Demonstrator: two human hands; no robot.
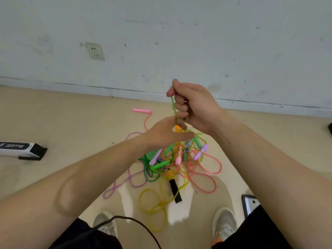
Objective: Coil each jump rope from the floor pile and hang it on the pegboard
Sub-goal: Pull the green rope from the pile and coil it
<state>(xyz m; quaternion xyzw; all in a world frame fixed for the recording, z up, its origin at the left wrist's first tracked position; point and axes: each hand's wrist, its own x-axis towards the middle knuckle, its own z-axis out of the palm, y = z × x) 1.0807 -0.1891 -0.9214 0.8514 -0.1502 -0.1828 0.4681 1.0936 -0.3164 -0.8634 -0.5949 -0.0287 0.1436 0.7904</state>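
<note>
Rope (173, 105) vertical below right hand (196, 105)

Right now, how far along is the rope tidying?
Early, it seems. Done: nothing I can confirm; no pegboard is in view. In hand: the right hand grips strands of a green rope, held up above the floor; the left hand is just below, fingers straight. Left: a tangled pile of many coloured ropes on the floor, plus a pink handle lying apart.

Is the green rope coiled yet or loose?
Loose, not coiled: green rope hangs in strands from the right hand into the pile.
</note>
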